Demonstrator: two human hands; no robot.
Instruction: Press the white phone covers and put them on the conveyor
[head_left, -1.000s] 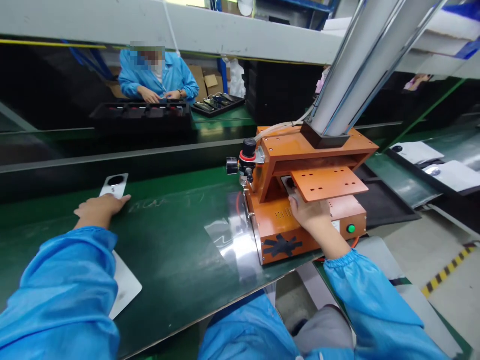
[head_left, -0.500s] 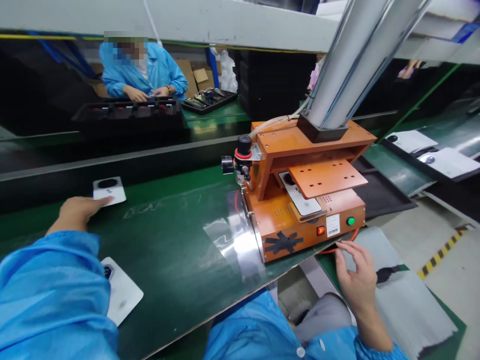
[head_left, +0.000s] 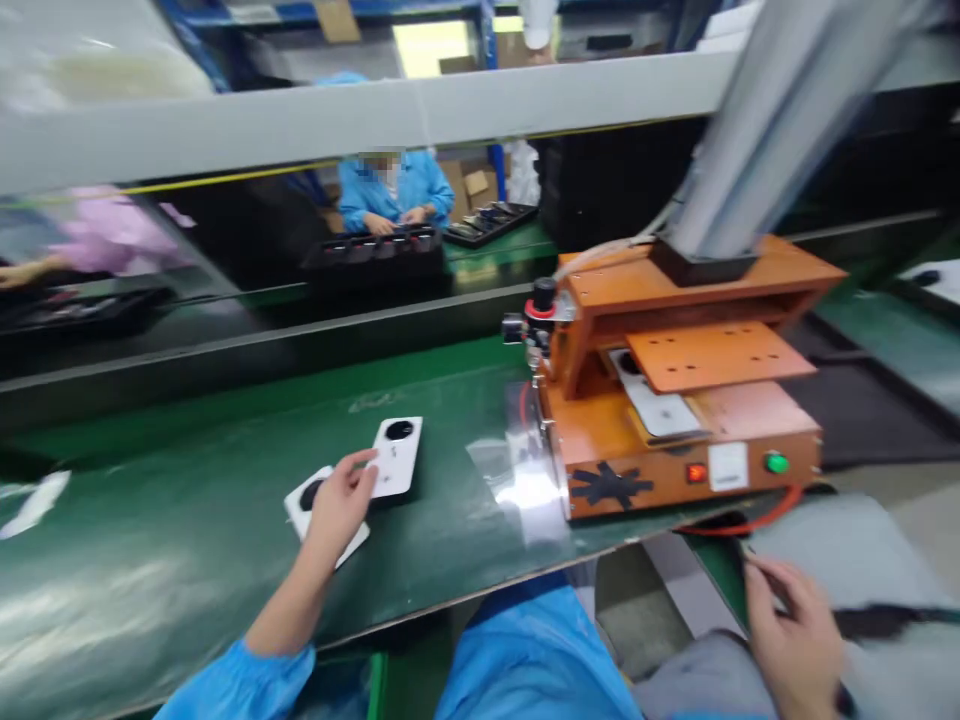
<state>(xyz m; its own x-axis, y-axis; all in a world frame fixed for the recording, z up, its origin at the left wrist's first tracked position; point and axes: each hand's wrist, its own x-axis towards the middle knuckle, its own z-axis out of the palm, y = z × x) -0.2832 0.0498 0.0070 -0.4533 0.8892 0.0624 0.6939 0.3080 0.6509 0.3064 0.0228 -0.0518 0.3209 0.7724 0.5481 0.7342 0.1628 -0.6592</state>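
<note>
My left hand is closed on the lower left edge of a white phone with a round black camera area. The held phone is tilted just above the green worktop. Under my left hand lies a second white phone, partly covered by the hand. My right hand rests off the worktop's front edge at the right, fingers loosely bent and apart, with nothing visible in them. Beside it is a grey sheet. A third white phone lies in the orange press, below its raised plate.
Clear plastic film lies left of the press. A pressure regulator sticks out from the press's side. A red hose runs along its front. Behind the divider, a person in blue works at a black tray.
The view has swung left. My left hand has brought its phone rightward and nearer, over the other phone. The right hand stays near the worktop's edge, its fingers more bent.
</note>
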